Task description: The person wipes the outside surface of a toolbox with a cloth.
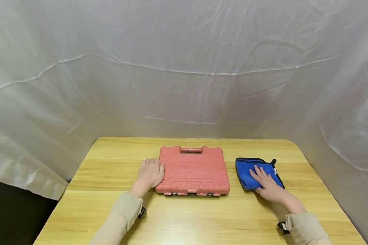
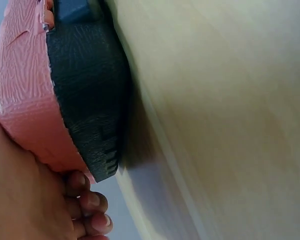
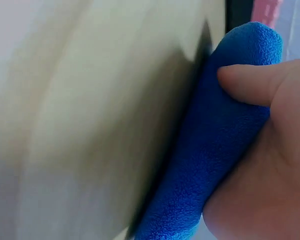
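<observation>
A closed tool case, with a red lid and a dark lower half, lies flat at the middle of the table. My left hand rests against its left side, thumb by the lid's edge. In the left wrist view, the fingers bend loosely beside the case's corner. To the right lies a folded blue cloth with black edging. My right hand rests on top of it with fingers spread. The right wrist view shows the thumb against the soft fabric of the cloth.
The wooden table has rounded far corners. Pale curtains hang behind it and along both sides. Latches line the case's near edge, and a carrying handle is at its far edge.
</observation>
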